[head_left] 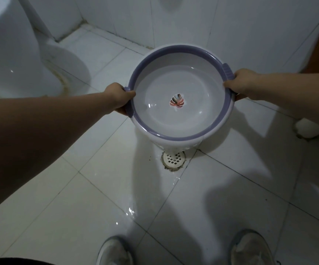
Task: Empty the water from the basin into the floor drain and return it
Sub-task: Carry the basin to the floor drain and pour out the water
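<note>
Above the floor drain (pixel 174 157), basin (pixel 181 131) of water, left hand (pixel 119 97) and right hand (pixel 243 83) clamped on its rim.

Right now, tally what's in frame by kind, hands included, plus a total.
Basin: 1
Floor drain: 1
Toilet: 1
Hands: 2, left hand and right hand, each gripping the basin rim
Shoes: 2, left shoe and right shoe
Total: 7

One basin (pixel 181 92), two hands: left hand (pixel 119 97) at 9 o'clock, right hand (pixel 240 84) at 3; one floor drain (pixel 174 158), one toilet (pixel 21 54), two shoes (pixel 114 251).
</note>
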`<state>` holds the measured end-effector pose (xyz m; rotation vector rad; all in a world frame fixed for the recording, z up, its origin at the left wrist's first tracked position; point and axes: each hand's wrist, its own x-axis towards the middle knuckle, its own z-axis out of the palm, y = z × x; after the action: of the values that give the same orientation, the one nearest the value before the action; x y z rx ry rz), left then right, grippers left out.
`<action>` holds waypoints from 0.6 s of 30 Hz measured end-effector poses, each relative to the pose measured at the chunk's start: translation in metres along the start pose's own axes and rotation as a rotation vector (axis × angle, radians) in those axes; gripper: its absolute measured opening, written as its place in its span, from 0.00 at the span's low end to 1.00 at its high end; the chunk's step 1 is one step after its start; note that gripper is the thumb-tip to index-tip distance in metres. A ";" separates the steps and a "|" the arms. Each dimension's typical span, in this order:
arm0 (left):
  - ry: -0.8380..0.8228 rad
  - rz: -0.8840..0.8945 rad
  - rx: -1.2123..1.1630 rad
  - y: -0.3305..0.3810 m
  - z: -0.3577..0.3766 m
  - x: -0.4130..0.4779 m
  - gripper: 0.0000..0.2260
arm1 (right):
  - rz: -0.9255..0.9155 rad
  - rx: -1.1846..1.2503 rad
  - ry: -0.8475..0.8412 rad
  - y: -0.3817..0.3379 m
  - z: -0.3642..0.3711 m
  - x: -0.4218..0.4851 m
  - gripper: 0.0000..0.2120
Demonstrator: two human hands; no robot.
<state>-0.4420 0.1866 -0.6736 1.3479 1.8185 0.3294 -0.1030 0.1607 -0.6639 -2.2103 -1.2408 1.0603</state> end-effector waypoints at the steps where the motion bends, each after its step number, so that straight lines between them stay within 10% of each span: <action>1: -0.001 0.001 -0.001 0.000 0.000 0.000 0.17 | 0.001 -0.001 0.003 0.000 0.000 0.000 0.18; 18: 0.002 0.014 0.007 -0.003 0.002 0.003 0.16 | 0.002 -0.019 0.010 0.003 0.001 0.004 0.18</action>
<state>-0.4429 0.1878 -0.6780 1.3660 1.8142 0.3315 -0.1005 0.1628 -0.6682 -2.2293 -1.2497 1.0409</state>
